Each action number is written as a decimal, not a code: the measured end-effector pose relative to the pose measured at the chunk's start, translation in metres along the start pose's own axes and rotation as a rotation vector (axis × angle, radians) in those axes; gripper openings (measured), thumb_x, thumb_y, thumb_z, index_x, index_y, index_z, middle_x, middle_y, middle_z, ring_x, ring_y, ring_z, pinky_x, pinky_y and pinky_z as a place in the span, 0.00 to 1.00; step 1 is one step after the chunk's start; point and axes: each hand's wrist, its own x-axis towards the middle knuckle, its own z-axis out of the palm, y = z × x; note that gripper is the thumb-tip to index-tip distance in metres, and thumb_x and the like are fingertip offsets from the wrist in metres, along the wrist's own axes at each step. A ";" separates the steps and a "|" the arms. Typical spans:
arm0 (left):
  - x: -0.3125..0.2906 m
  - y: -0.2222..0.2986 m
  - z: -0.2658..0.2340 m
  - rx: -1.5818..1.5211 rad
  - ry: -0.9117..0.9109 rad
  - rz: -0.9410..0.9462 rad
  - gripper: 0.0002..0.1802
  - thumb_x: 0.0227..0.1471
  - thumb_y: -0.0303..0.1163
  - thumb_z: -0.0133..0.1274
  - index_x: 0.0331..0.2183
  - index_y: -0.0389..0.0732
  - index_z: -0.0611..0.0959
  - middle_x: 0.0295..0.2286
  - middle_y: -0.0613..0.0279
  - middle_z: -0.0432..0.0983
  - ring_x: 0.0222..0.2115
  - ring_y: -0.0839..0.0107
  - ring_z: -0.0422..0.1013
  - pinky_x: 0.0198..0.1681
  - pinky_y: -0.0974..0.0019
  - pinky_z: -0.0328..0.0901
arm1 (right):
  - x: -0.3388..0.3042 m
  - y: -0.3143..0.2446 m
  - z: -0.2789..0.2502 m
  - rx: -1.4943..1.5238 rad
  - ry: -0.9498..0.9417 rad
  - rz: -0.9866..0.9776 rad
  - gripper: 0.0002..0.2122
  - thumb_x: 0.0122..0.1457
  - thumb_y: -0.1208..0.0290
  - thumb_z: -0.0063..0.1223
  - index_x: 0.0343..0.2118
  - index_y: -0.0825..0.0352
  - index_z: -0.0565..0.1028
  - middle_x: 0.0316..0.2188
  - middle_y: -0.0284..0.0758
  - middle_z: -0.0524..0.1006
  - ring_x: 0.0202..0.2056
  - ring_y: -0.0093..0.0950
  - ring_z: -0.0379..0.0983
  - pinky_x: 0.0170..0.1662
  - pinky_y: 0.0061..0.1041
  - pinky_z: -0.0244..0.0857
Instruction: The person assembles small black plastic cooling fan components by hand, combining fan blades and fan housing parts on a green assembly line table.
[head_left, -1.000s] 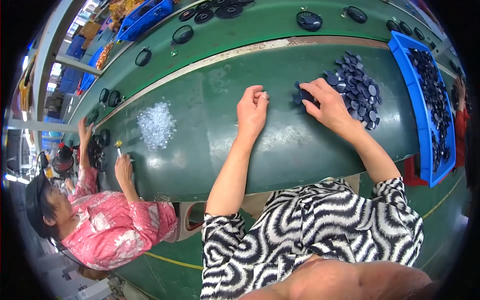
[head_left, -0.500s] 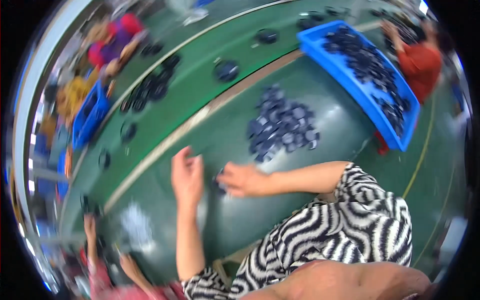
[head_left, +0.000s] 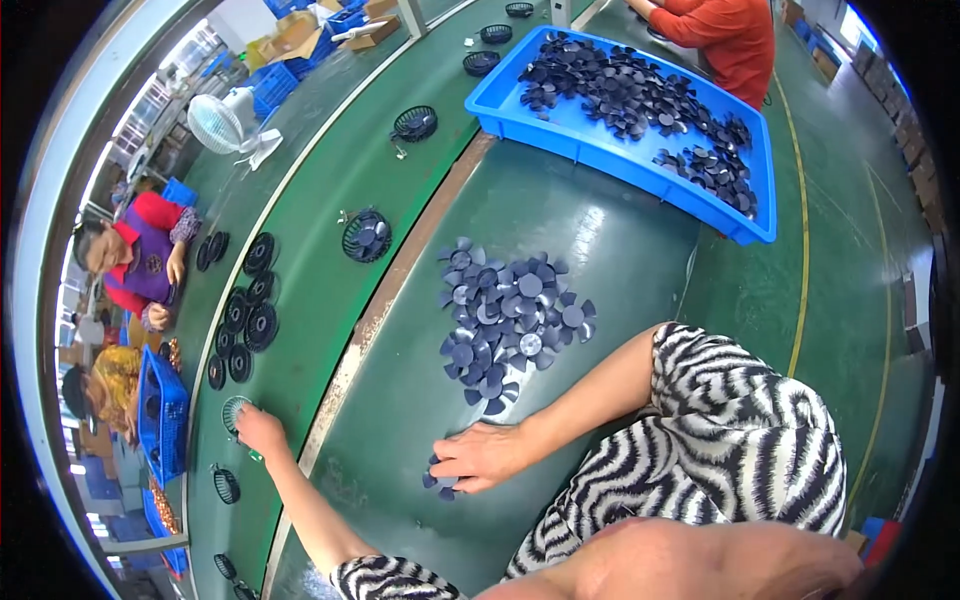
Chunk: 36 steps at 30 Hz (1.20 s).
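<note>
My left hand (head_left: 262, 434) reaches over the green conveyor belt. Its fingers close on the rim of a round, slatted fan housing (head_left: 235, 414). On the table, my right hand (head_left: 484, 458) holds a dark fan blade (head_left: 438, 484); the fingers cover much of it. Just beyond that hand lies a loose pile of dark fan blades (head_left: 512, 312). Farther up the belt is another fan housing (head_left: 366, 236) with a blade-like part inside it.
A blue tray (head_left: 600, 160) full of fan blades stands at the table's far end. Black round grilles (head_left: 238, 322) lie across the belt. Co-workers sit at the left, and one in orange (head_left: 722, 45) is beyond the tray. A white desk fan (head_left: 216, 125) stands far left.
My left hand has gone from above the table, fingers apart, out to the belt and onto a fan housing. My right hand keeps its fan blade. The view has swung.
</note>
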 end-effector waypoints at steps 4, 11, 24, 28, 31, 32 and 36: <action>-0.017 0.009 -0.004 -0.047 0.128 0.235 0.12 0.46 0.28 0.52 0.36 0.35 0.74 0.36 0.47 0.71 0.38 0.48 0.68 0.36 0.50 0.67 | 0.004 0.002 0.003 -0.017 0.000 -0.012 0.18 0.50 0.66 0.56 0.43 0.63 0.68 0.33 0.38 0.64 0.29 0.36 0.70 0.23 0.36 0.66; -0.033 0.023 -0.002 -0.150 0.057 0.175 0.15 0.46 0.30 0.54 0.37 0.35 0.74 0.35 0.49 0.73 0.39 0.48 0.68 0.39 0.49 0.66 | 0.001 0.012 0.007 -0.068 0.056 -0.053 0.18 0.49 0.66 0.57 0.43 0.63 0.69 0.33 0.38 0.64 0.30 0.36 0.71 0.23 0.36 0.66; -0.007 0.052 -0.017 -0.124 0.037 0.146 0.11 0.45 0.27 0.49 0.34 0.37 0.77 0.35 0.49 0.72 0.40 0.48 0.68 0.38 0.47 0.65 | 0.004 0.002 0.005 -0.031 -0.029 -0.014 0.13 0.51 0.61 0.52 0.35 0.64 0.70 0.33 0.44 0.66 0.31 0.41 0.71 0.27 0.40 0.67; -0.014 0.050 -0.035 -0.181 -0.019 0.123 0.12 0.46 0.23 0.46 0.35 0.36 0.77 0.34 0.47 0.71 0.38 0.48 0.69 0.38 0.49 0.65 | 0.005 -0.004 0.006 -0.003 -0.042 -0.010 0.13 0.51 0.60 0.51 0.34 0.64 0.69 0.33 0.44 0.66 0.32 0.41 0.71 0.28 0.41 0.67; -0.046 0.072 -0.078 -0.226 0.027 0.182 0.11 0.47 0.23 0.46 0.36 0.36 0.77 0.33 0.46 0.71 0.37 0.48 0.69 0.39 0.51 0.66 | 0.003 0.001 0.010 -0.026 -0.019 -0.034 0.14 0.50 0.63 0.54 0.36 0.64 0.68 0.33 0.41 0.65 0.32 0.39 0.70 0.27 0.39 0.67; -0.063 0.077 -0.097 -0.231 0.075 0.213 0.11 0.47 0.23 0.45 0.35 0.35 0.77 0.33 0.46 0.71 0.37 0.48 0.69 0.39 0.51 0.66 | 0.003 0.002 0.012 -0.056 -0.005 -0.064 0.16 0.48 0.67 0.57 0.39 0.64 0.68 0.32 0.39 0.63 0.32 0.37 0.70 0.25 0.37 0.67; -0.145 0.101 -0.164 -0.294 -0.040 0.201 0.11 0.49 0.28 0.51 0.36 0.35 0.78 0.33 0.48 0.73 0.35 0.50 0.71 0.38 0.53 0.67 | 0.002 0.009 0.009 -0.039 0.022 -0.067 0.13 0.51 0.61 0.53 0.35 0.63 0.70 0.33 0.42 0.65 0.32 0.40 0.71 0.29 0.41 0.66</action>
